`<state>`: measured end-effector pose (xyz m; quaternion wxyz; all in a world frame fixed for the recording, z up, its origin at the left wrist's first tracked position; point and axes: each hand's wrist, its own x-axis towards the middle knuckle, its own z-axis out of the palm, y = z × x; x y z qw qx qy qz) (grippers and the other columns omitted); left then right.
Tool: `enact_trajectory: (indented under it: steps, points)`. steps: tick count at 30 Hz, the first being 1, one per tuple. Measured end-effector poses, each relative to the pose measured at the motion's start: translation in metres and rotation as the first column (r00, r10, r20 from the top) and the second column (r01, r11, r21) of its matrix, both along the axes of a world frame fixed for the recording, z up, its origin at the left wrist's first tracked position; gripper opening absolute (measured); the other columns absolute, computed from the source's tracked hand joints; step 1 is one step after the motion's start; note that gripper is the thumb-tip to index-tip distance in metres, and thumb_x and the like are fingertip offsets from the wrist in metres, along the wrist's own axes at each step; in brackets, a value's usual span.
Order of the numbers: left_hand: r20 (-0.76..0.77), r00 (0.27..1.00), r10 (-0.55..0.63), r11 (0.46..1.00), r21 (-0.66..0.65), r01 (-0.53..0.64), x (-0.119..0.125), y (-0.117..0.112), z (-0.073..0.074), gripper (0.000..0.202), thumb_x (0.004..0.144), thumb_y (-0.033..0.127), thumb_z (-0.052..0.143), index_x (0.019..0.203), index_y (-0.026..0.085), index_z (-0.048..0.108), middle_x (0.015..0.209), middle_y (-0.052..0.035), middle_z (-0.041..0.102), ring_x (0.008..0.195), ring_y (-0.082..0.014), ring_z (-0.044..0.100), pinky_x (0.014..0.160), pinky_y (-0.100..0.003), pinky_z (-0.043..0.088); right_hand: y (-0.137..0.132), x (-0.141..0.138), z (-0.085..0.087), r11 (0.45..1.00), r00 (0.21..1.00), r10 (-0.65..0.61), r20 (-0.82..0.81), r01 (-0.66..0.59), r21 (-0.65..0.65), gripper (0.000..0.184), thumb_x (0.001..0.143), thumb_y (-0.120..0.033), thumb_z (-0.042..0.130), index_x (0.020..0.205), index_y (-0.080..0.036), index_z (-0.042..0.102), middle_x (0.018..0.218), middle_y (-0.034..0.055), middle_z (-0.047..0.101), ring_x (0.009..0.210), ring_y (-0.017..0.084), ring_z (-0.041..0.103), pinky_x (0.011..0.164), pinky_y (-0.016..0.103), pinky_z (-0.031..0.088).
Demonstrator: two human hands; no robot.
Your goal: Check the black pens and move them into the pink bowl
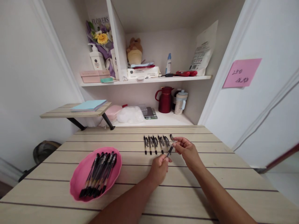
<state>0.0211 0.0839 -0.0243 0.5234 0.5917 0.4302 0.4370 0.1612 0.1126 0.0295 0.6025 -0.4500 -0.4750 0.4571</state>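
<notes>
My left hand [160, 168] is closed around the barrel of an uncapped gel pen [169, 151], its tip slanting up and away to the right. At that tip, the thumb and fingers of my right hand [187, 151] are pinched together, and they hide the point. Just beyond the right fingertips is a black pen cap [171, 137]; whether they touch it I cannot tell. To the left, several uncapped pens [150, 146] lie side by side, with loose black caps [155, 142] between them. A pink scalloped bowl [76, 183] holds a bundle of capped black pens [99, 174].
Behind the slatted tabletop [130, 193] is a white shelf unit [149, 81] with a red jug [165, 100] and a cream tumbler [180, 102]. A small raised stand [58, 111] with blue paper [88, 105] is at the back left.
</notes>
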Motion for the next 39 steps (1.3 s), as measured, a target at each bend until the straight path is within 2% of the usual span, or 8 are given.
enact_trajectory:
  steps: [4,9,16,21,26,32,35,39]
  points:
    - [-0.017,1.0,0.01,1.0,-0.005,-0.01,0.001,0.0,0.001,0.028,0.082,0.037,0.04,0.079,0.014,0.055,0.045,0.0065,0.037,0.043,-0.0074,0.032,0.047,-0.02,0.024,0.0,-0.004,-0.003,0.998,0.998,-0.065,0.009,0.065,-0.025,0.04,0.057,-0.038,0.072,0.088,-0.017,0.059,0.05,-0.006,0.048,0.044,0.009,0.043,0.044,0.023,0.033]
    - [-0.052,0.999,0.015,1.0,0.02,-0.014,0.0,-0.003,0.004,0.027,0.082,0.033,0.037,0.081,0.014,0.055,0.045,0.0065,0.037,0.043,-0.0079,0.032,0.046,-0.021,0.024,-0.001,-0.007,-0.003,0.997,0.998,-0.064,-0.014,0.063,-0.034,0.041,0.056,-0.039,0.073,0.089,-0.017,0.06,0.049,-0.0064,0.046,0.043,0.008,0.041,0.043,0.022,0.03]
    - [-0.021,1.0,0.004,1.0,0.03,-0.003,0.0,-0.003,0.006,0.027,0.083,0.034,0.038,0.079,0.014,0.055,0.045,0.0064,0.038,0.044,-0.0078,0.033,0.048,-0.02,0.026,-0.003,0.003,0.002,0.976,0.982,0.158,-0.104,-0.172,-0.137,0.04,0.062,-0.043,0.069,0.092,-0.016,0.066,0.061,0.0,0.056,0.049,0.008,0.042,0.043,0.022,0.027]
    - [-0.011,1.0,-0.002,1.0,0.02,0.002,0.0,-0.002,0.003,0.027,0.083,0.035,0.037,0.08,0.014,0.054,0.045,0.0066,0.038,0.043,-0.0075,0.032,0.047,-0.02,0.025,-0.001,0.004,-0.004,0.968,0.978,0.184,-0.1,-0.198,-0.157,0.032,0.058,-0.039,0.073,0.078,-0.016,0.066,0.054,-0.0022,0.051,0.046,0.007,0.039,0.042,0.021,0.024]
    - [-0.005,1.0,-0.002,1.0,0.007,0.002,0.001,-0.003,0.003,0.028,0.082,0.037,0.039,0.079,0.014,0.054,0.045,0.0068,0.037,0.043,-0.0074,0.032,0.046,-0.02,0.025,-0.001,0.003,-0.006,0.963,0.98,0.183,-0.075,-0.194,-0.186,0.03,0.058,-0.041,0.072,0.058,-0.017,0.054,0.044,-0.0053,0.046,0.041,0.006,0.032,0.041,0.021,0.02]
    - [-0.003,1.0,-0.011,1.0,0.026,0.011,0.0,-0.004,0.006,0.027,0.082,0.036,0.039,0.079,0.014,0.054,0.045,0.0063,0.038,0.044,-0.0076,0.033,0.048,-0.021,0.026,-0.003,0.007,-0.001,0.946,0.953,0.265,-0.149,-0.286,-0.15,0.032,0.062,-0.043,0.069,0.08,-0.018,0.064,0.067,0.0,0.059,0.048,0.007,0.041,0.043,0.021,0.025]
    - [-0.012,1.0,-0.018,0.999,0.027,0.019,-0.001,-0.004,0.006,0.027,0.083,0.035,0.038,0.08,0.014,0.055,0.046,0.0061,0.038,0.044,-0.0077,0.033,0.048,-0.021,0.026,-0.001,0.007,-0.004,0.96,0.964,0.217,-0.152,-0.239,-0.148,0.031,0.056,-0.039,0.074,0.074,-0.016,0.063,0.055,-0.0027,0.052,0.045,0.006,0.037,0.042,0.02,0.023]
    - [-0.024,1.0,-0.017,1.0,0.013,0.018,-0.001,-0.003,0.004,0.029,0.083,0.037,0.039,0.081,0.014,0.055,0.046,0.0063,0.038,0.044,-0.0076,0.033,0.047,-0.02,0.025,0.0,0.006,-0.006,0.963,0.975,0.187,-0.12,-0.206,-0.174,0.031,0.057,-0.042,0.073,0.062,-0.017,0.056,0.046,-0.0045,0.046,0.042,0.006,0.034,0.041,0.02,0.022]
